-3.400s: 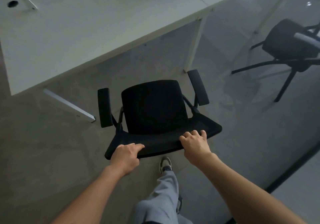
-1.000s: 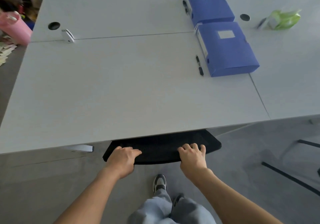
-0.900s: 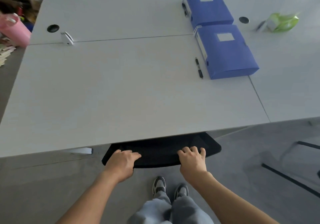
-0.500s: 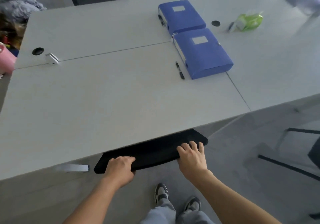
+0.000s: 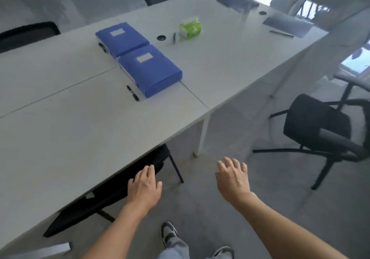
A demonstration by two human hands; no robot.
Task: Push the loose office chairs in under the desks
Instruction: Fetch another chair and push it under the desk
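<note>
A black office chair (image 5: 100, 202) stands tucked under the white desk (image 5: 80, 138), only its backrest top and a leg showing below the desk edge. My left hand (image 5: 145, 186) hovers over the backrest's right end with fingers spread, holding nothing. My right hand (image 5: 233, 176) is open in the air over the grey floor, clear of the chair. A second black office chair (image 5: 318, 126) stands loose on the floor at the right, away from the desks.
Two blue file boxes (image 5: 140, 58), a black pen (image 5: 133, 93) and a green tissue pack (image 5: 189, 28) lie on the desk. Two more chair backs (image 5: 28, 33) show at the far side. A white desk leg (image 5: 202, 136) stands between the two chairs.
Both hands have let go of the chair's backrest and opened. The right hand has moved off to the right. The view has turned right, bringing the loose chair into sight.
</note>
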